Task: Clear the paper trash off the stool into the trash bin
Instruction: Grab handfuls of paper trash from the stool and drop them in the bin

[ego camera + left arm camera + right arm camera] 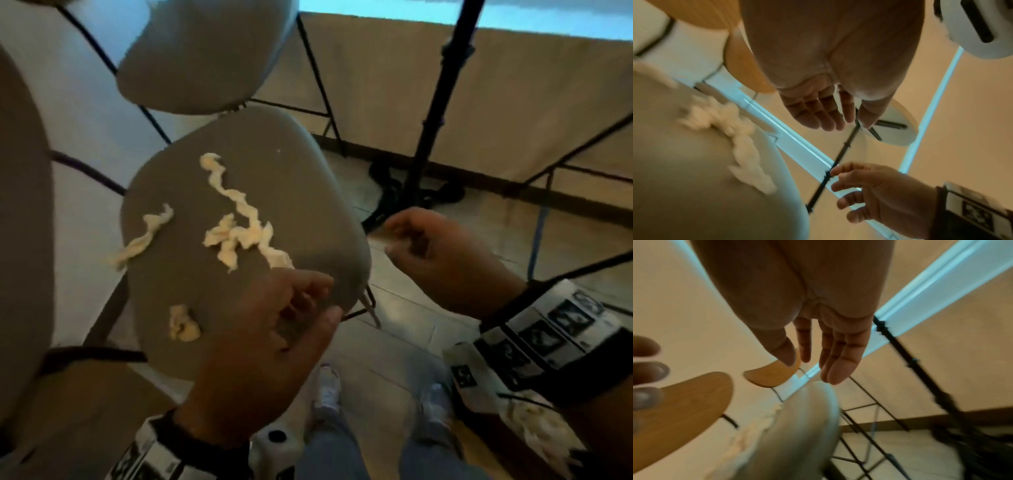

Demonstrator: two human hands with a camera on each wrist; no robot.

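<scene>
In the head view, a grey rounded stool seat [239, 212] is seen carrying several twisted, cream-white pieces of paper trash: a long wavy strip [236, 202], a shorter twisted strip [144, 238] at the seat's far-left edge, a crumpled knot [224, 236] beside the long strip, and a small wad [183, 323] just left of the left hand [274, 342]. The left hand is held over the near edge of the seat with fingers loosely bent and nothing in it; the long strip ends just beyond its fingertips. The right hand [442, 253] is held off the seat, to its right, above the floor; something pale and blurred shows at its fingertips, and what it is cannot be told. A white bin with paper inside [524, 421] is seen below the right wrist.

In the left wrist view, the left hand [830, 104] is shown wide, fingers relaxed; blurred paper [735, 138] lies on the seat to its left.

In the right wrist view, the right hand [826, 345] is shown with fingers straight, nothing visible in it.
</scene>
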